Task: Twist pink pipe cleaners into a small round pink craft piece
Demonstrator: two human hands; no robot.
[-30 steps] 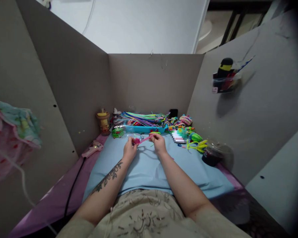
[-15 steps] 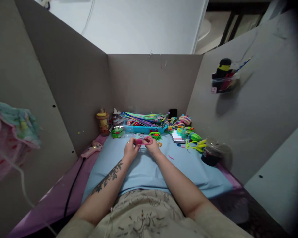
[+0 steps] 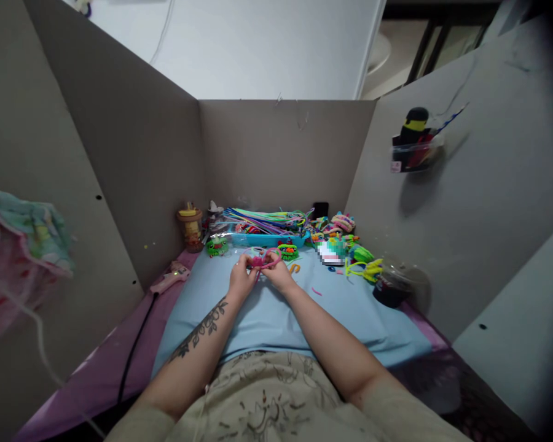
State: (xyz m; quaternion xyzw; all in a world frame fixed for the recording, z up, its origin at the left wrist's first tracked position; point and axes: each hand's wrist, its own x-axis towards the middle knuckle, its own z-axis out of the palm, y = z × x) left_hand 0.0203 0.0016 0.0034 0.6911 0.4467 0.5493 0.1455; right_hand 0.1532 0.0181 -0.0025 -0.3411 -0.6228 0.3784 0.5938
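Observation:
A pink pipe cleaner (image 3: 273, 253), curved into a loop with a bunched part at its left end, is held above the blue cloth (image 3: 258, 319). My left hand (image 3: 243, 276) is closed on the bunched end. On the other side, my right hand (image 3: 279, 274) pinches the pipe cleaner below the loop; its fingertips are partly hidden. Just beyond my hands sits a green piece with orange bits (image 3: 288, 252). Near my right hand lie a small bent orange piece (image 3: 295, 268) and a short pink scrap (image 3: 316, 291).
A blue tray (image 3: 276, 240) heaped with colourful pipe cleaners (image 3: 267, 220) stands at the back. A brown cup (image 3: 191, 230) and a pink glue gun (image 3: 170, 277) are at left. Yellow pipe cleaners (image 3: 371, 270) and a dark tub (image 3: 391, 288) are at right. Grey panels (image 3: 286, 153) surround the table.
My right hand has shifted slightly left, nearer my left hand, and the pink loop has tilted and moved with it. More of the orange piece shows.

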